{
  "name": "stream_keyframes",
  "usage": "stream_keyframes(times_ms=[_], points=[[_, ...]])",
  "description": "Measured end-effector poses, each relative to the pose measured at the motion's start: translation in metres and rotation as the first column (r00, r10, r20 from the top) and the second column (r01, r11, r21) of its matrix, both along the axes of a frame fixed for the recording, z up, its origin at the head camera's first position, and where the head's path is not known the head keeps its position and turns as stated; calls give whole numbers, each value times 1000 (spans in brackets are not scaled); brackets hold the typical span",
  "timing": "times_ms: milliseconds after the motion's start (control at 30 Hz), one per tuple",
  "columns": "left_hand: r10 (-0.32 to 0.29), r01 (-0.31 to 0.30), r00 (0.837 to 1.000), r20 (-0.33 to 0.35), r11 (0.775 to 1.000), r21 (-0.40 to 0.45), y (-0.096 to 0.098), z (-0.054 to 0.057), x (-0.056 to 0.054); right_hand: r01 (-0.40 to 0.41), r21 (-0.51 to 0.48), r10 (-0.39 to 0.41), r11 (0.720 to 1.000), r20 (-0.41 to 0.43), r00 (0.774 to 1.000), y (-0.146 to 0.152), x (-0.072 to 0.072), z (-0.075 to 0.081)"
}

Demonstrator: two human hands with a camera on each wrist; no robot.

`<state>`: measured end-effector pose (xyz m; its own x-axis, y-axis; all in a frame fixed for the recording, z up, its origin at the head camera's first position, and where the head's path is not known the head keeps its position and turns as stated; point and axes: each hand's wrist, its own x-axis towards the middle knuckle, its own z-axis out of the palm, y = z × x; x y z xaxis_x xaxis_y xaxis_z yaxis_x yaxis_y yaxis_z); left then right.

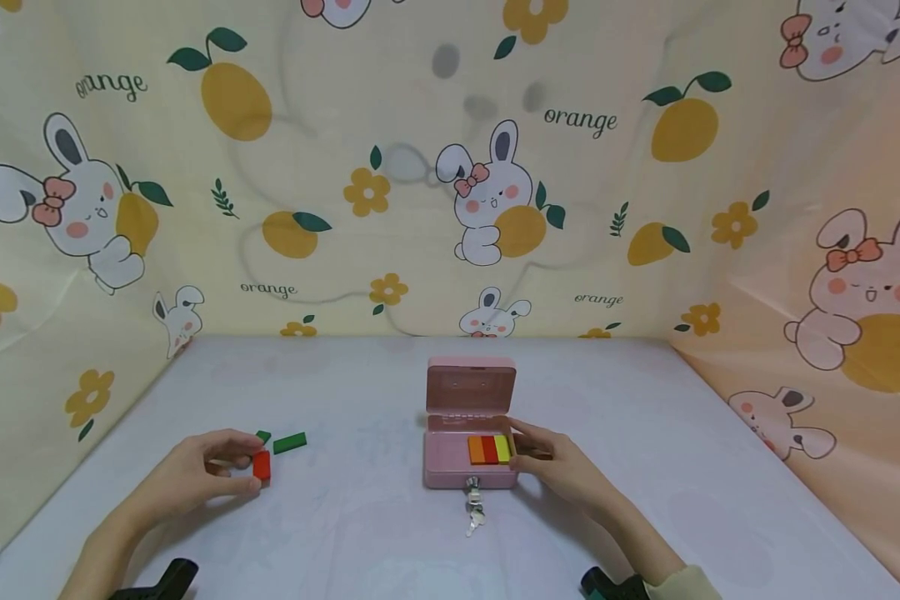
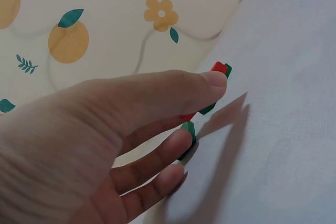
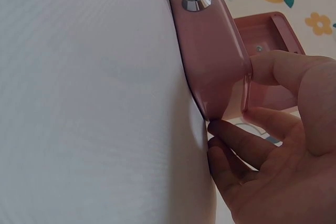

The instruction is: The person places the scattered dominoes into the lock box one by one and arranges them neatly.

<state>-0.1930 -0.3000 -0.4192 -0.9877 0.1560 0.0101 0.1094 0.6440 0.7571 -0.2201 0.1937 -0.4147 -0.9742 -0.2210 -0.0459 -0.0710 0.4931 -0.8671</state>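
My left hand [image 1: 187, 475] pinches a red block [image 1: 262, 467] between thumb and fingers, low over the table's left side. Two green blocks lie beside it: one [image 1: 290, 442] in full view, the other [image 1: 263, 436] partly hidden by the red block and fingers. A pink metal box [image 1: 442, 478] stands with its lid [image 1: 471, 388] raised. Inside, against the right wall, sit an orange block [image 1: 475, 451], a red block [image 1: 489, 451] and a yellow block [image 1: 503, 451] side by side. My right hand [image 1: 566, 471] holds the box's right side, thumb at the rim [image 3: 248, 74].
Keys [image 1: 476, 515] hang from the lock [image 1: 472, 482] on the box's front. A white cloth covers the table [image 1: 345, 533]. Behind and at both sides rises a printed curtain [image 1: 420, 275]. Dark wrist devices [image 1: 167, 577] show at the bottom edge.
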Motion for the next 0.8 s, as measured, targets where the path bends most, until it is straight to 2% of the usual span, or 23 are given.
stream_keyframes(times_ms=[567, 800], points=[[-5, 8, 998, -57, 999, 50, 1, 1, 3, 3, 1, -3, 1000, -2, 1000, 0, -1, -1], [-7, 10, 998, -56, 998, 67, 2, 3, 3, -3, 4, 3, 1000, -4, 1000, 2, -2, -2]])
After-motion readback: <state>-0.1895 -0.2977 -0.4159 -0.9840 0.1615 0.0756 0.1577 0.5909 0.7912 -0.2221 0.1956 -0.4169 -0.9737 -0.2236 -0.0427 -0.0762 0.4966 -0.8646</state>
